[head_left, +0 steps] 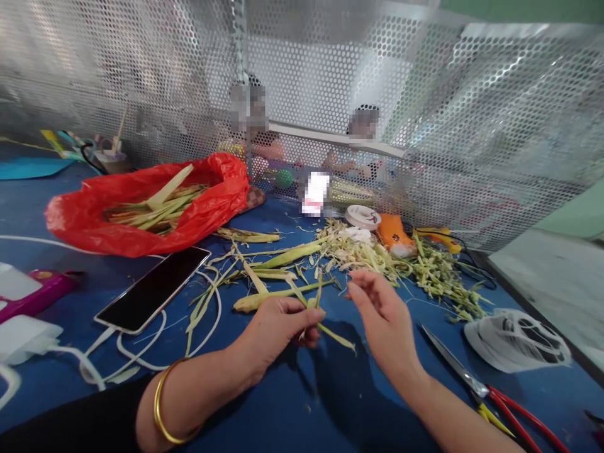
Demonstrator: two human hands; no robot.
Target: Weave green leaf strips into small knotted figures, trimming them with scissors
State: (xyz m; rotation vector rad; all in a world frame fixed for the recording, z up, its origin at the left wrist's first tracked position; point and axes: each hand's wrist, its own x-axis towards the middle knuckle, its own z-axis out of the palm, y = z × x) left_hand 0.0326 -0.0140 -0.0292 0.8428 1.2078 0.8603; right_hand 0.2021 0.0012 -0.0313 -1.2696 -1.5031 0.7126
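Observation:
My left hand [292,321] is closed, thumb against the fingers, around a small bundle of yellow-green leaf strips [337,336]. The strips cross at the fingertips; one end points up and another juts out to the lower right. To the right, apart from the bundle, my right hand [380,308] has its thumb and forefinger pressed together. Whether a fine thread lies in that pinch I cannot make out. Just beyond both hands lie longer flat leaves [287,257] and a heap of pale shredded leaf pieces [358,248].
A red plastic bag [207,217] of leaves stands at the left, near a phone [153,289] with white cables. At the right are red-handled scissors [476,384], a white coil [516,340] and green sprigs [443,277]. A spool [362,217] stands before a perforated screen; people sit behind it.

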